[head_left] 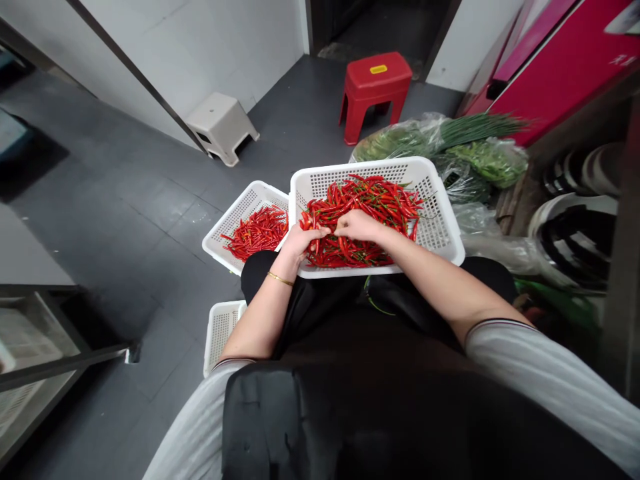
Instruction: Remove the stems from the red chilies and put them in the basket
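A white perforated basket (453, 233) rests across my lap, heaped with red chili peppers (373, 200), many with green stems. Over its left side, my left hand (301, 241) is closed around a few chili peppers, with their red tips showing above the fingers and the thumb pointing right. My right hand (356, 225) is pinched just beside that thumb, above the heap; what lies between its fingertips is too small to make out. Lower and to the left, a second white basket (215, 241) holds more red chili peppers (260, 230), which appear mostly without stems.
A third white basket (220, 330) sits on the floor by my left forearm. Ahead are a grey-white stool (220, 123) and a red stool (377, 83). Bagged green vegetables (480, 157) lie at the right, near stacked pans (575, 233). A metal-framed rack (65, 363) stands at left.
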The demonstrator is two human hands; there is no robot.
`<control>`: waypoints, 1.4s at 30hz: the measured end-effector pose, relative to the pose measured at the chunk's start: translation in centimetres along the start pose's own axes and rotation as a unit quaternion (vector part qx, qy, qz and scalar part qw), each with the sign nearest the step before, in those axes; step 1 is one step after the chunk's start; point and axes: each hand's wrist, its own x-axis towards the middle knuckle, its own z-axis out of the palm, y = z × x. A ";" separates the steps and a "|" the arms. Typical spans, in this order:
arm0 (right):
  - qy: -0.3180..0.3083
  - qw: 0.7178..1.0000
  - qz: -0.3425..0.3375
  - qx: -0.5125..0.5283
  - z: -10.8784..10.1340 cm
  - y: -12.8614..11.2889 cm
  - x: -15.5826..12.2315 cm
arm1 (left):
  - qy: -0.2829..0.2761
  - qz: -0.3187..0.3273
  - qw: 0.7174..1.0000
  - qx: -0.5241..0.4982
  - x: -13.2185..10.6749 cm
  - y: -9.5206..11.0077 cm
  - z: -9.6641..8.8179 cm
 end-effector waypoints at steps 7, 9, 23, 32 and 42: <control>0.100 0.940 0.058 0.321 -0.8 0.8 -0.8 | -0.054 -0.007 0.998 -0.003 0.4 -1.0 2.5; 0.080 0.908 0.064 0.407 0.0 0.7 -1.2 | -0.046 -0.012 0.999 -0.010 0.5 -1.2 2.5; 0.122 0.983 0.060 0.123 -1.8 2.8 -3.6 | 0.071 0.053 0.992 0.090 1.1 -1.5 1.3; 0.178 0.903 0.010 0.391 -0.7 -0.9 -4.1 | -0.066 0.040 0.995 -0.056 -0.7 -0.4 3.8; 0.018 0.925 0.006 0.379 2.0 -1.0 -5.4 | -0.032 0.034 0.988 -0.150 -0.7 -0.3 3.5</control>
